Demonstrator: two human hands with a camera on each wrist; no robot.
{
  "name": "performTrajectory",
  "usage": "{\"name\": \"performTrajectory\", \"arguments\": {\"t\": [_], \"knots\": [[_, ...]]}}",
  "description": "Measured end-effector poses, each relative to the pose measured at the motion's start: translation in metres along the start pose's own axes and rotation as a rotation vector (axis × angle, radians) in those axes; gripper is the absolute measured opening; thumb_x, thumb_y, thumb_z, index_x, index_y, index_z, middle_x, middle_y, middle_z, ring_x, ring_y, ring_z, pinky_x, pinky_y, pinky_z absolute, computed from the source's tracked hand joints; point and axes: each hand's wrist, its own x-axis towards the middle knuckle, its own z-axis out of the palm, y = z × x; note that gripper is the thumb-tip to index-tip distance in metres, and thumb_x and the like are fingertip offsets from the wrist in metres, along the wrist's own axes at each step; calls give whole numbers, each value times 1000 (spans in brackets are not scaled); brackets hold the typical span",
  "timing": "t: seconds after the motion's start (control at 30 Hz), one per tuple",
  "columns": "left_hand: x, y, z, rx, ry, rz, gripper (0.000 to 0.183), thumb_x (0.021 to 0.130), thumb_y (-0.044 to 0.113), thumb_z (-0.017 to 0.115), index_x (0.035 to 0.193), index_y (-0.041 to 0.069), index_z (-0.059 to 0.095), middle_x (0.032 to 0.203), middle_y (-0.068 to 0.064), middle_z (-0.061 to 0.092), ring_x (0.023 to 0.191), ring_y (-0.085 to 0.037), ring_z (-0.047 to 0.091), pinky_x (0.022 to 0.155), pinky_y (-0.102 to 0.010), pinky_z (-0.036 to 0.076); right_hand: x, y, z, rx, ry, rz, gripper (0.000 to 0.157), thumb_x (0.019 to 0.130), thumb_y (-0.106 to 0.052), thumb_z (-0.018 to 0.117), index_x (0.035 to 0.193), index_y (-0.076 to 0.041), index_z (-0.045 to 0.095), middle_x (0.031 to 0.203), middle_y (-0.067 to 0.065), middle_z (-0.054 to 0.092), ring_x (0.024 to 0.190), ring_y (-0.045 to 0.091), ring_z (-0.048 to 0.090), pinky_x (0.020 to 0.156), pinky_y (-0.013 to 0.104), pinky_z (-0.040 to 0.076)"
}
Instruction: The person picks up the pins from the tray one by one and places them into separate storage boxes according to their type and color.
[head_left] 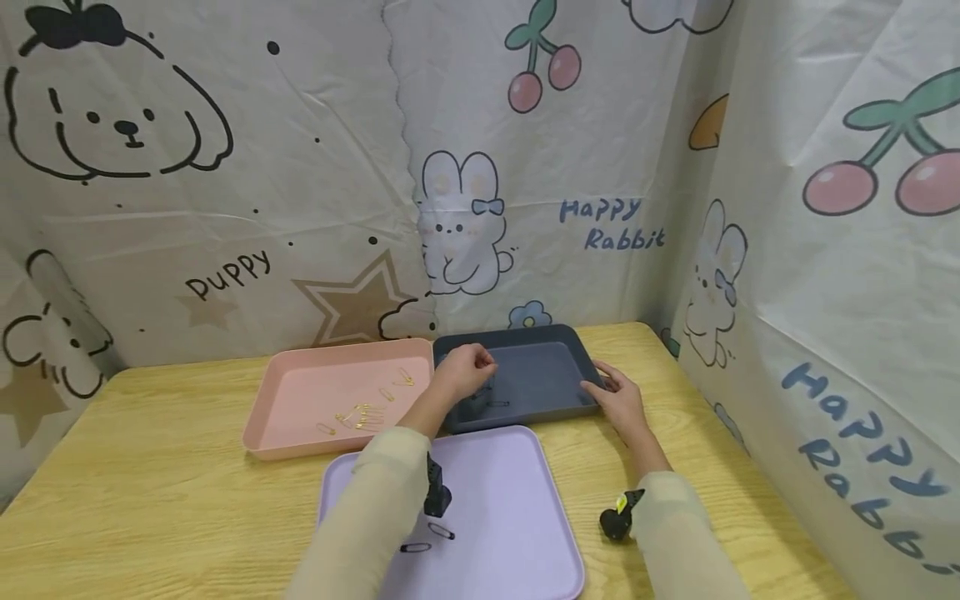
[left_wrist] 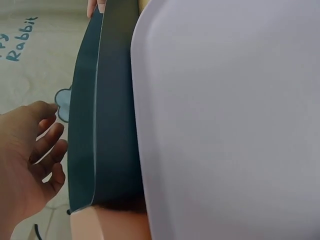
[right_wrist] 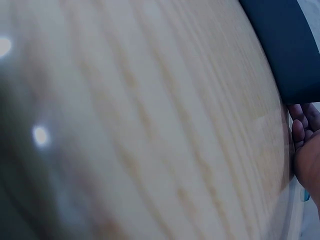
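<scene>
My left hand (head_left: pixel 467 369) hovers over the left part of a dark blue-grey tray (head_left: pixel 543 371), fingers loosely curled. Nothing shows between thumb and fingers in the left wrist view, where the hand (left_wrist: pixel 30 150) appears beside the tray's wall (left_wrist: pixel 115 125). Below it, a few black safety pins (head_left: pixel 497 404) lie in the tray, partly in the hand's shadow. My right hand (head_left: pixel 621 402) grips the tray's right edge, thumb on the rim and fingers at the outer side. Two black safety pins (head_left: pixel 441 531) lie on a lilac tray (head_left: pixel 487 500) nearer to me.
A pink tray (head_left: pixel 300 400) with several gold safety pins (head_left: pixel 363 417) stands left of the dark tray. All three trays sit on a wood-grain table (head_left: pixel 172 483). A printed curtain (head_left: pixel 337 167) closes off the back and right side.
</scene>
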Motion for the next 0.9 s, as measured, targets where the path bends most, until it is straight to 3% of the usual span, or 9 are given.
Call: {"name": "performTrajectory", "arguments": {"t": [0.3, 0.67, 0.9], "knots": [[-14, -7, -13, 57, -21, 70, 16, 90, 26, 61, 98, 13, 64, 91, -1, 62, 81, -14, 55, 71, -29, 46, 1, 0, -2, -6, -23, 42, 56, 86, -24, 67, 138, -16, 47, 137, 15, 49, 125, 27, 46, 77, 8, 38], [-39, -20, -27, 54, -47, 81, 17, 89, 25, 62, 99, 12, 64, 92, -1, 61, 82, -14, 54, 74, -29, 47, 0, 0, -1, -9, -15, 34, 56, 86, -24, 67, 138, -15, 47, 135, 17, 50, 123, 27, 47, 73, 8, 38], [-58, -30, -35, 81, -45, 99, 16, 89, 26, 63, 99, 13, 64, 91, 1, 61, 82, -13, 54, 76, -30, 47, 1, 1, 0, -30, -29, 33, 57, 87, -26, 66, 139, -16, 45, 138, 16, 47, 126, 27, 46, 84, 17, 41]]}}
